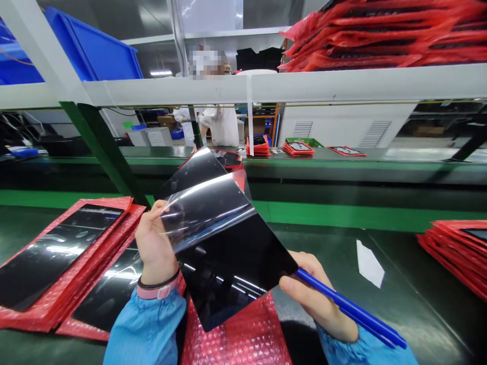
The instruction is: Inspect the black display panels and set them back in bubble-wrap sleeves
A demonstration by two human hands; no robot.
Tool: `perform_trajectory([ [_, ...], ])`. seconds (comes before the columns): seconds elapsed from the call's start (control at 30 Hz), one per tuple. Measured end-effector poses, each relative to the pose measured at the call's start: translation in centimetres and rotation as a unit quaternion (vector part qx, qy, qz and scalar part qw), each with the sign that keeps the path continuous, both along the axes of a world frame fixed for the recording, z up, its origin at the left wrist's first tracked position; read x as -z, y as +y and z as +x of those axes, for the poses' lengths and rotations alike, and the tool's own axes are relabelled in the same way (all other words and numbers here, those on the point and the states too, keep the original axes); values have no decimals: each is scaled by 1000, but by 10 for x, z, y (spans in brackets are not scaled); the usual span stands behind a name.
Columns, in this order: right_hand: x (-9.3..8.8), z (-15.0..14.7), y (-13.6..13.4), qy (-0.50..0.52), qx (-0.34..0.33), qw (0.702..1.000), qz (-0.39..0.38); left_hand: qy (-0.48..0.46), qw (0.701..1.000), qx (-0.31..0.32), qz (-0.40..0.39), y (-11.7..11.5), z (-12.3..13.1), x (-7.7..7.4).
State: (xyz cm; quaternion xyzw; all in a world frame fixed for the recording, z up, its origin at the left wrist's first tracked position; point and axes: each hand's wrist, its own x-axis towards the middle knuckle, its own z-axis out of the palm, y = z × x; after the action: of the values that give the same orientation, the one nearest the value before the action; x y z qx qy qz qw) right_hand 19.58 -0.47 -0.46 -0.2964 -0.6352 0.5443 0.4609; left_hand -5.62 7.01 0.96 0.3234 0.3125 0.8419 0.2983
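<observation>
My right fingers (293, 289) clamp the glossy black panel (236, 253), likely steadying it; my left fingers (158, 207) pinch clear film (203, 205) curled above it.

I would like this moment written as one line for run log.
left hand: pinches clear film | film: curls over panel | right hand: holds panel, blue tool | below: red wrap

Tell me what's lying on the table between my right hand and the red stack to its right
In the head view, a white scrap lies on the dark table between your right hand and the red stack.
</observation>
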Motion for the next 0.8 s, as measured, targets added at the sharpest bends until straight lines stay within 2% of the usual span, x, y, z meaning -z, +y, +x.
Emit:
perform_trajectory([
  [0.17, -1, 1, -3, 14, 6, 1000, -2, 5, 1000, 11, -14, 4, -6, 4],
  [0.23, 1, 1, -5, 32, 20, 999, -28, 2, 1000, 8, -18, 5, -7, 4],
  [0.33, 5, 2, -6, 14, 37, 997, -63, 11, 998, 38, -43, 4, -5, 3],
  [0.53, 15, 4, -7, -52, 159, 981, -98, 53, 994, 82, -49, -7, 7, 0],
  [0.63, 12, 3, -5, -45, 202, 974, -96, 100, 990, 95, -34, -15, 13, 1],
  [0.7, 5, 1, -2, -38, 160, 985, -60, 128, 985, 109, -29, -19, 16, 2],
  [0.8, -5, -3, 1, -45, 49, 998, 16, 152, 980, 128, -23, -25, 20, 4],
])
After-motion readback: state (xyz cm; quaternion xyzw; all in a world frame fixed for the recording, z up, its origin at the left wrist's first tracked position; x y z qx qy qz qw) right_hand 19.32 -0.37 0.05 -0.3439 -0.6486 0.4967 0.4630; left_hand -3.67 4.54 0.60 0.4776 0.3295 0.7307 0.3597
